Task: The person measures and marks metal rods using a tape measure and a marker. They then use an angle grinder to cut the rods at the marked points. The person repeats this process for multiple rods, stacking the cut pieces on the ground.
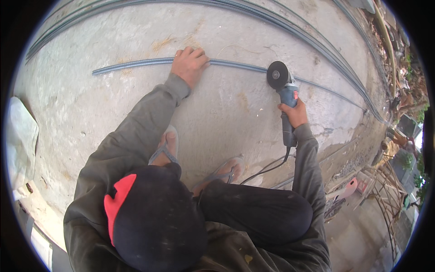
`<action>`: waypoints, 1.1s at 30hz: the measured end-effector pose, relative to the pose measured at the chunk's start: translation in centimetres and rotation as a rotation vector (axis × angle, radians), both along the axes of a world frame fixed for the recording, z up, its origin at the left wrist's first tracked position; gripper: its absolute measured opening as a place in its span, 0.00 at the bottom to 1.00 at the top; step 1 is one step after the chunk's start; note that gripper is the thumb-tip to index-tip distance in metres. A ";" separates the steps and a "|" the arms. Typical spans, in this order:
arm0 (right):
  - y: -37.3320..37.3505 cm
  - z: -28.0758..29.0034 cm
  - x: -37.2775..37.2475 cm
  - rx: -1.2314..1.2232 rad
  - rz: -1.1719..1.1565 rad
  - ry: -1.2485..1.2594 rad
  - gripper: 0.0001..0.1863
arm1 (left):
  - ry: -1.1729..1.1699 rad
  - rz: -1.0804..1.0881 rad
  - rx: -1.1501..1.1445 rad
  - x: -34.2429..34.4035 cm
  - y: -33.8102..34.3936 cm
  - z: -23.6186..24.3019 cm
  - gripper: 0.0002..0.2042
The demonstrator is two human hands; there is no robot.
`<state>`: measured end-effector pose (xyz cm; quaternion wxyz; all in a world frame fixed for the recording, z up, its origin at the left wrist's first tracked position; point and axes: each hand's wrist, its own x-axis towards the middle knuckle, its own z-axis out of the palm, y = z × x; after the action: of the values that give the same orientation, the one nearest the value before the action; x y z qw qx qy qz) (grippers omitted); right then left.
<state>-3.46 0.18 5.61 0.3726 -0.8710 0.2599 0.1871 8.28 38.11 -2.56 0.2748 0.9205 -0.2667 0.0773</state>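
Observation:
My left hand is closed over a short bundle of grey steel rods that lies on the concrete floor. My right hand is wrapped round the body of a blue and black angle grinder with a red switch. The grinder's dark cutting disc is over the rods, to the right of my left hand; whether it touches them I cannot tell. Beyond the disc, a thinner rod runs on to the right. The grinder's black cord trails back toward my feet.
Long steel rods curve along the far side and down the right. My sandalled feet are on the concrete floor. A pale sheet lies at the left edge. Debris and a frame of sticks are at the right.

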 end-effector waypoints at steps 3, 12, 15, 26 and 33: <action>0.2 0.1 0.2 0.015 0.012 -0.001 0.28 | 0.004 0.002 0.011 0.0 0.0 0.0 0.06; 0.0 -0.6 1.0 -0.109 0.082 -0.036 0.27 | -0.012 0.004 0.014 -0.1 0.2 -0.5 0.07; 0.3 -1.0 1.6 0.043 0.004 -0.026 0.27 | -0.010 0.000 0.024 0.0 0.3 -0.7 0.08; 0.1 1.3 -2.6 -0.052 -0.038 -0.004 0.26 | 0.351 -0.036 0.370 2.3 -1.2 3.0 0.11; 0.6 8.4 -6.7 -0.005 -0.092 -0.029 0.25 | 0.549 -0.195 0.228 -1.7 0.7 8.4 0.15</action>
<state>-10.15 0.74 13.98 0.3821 -0.8617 0.2947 0.1567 6.60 38.81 5.88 0.2377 0.9020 -0.2765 -0.2311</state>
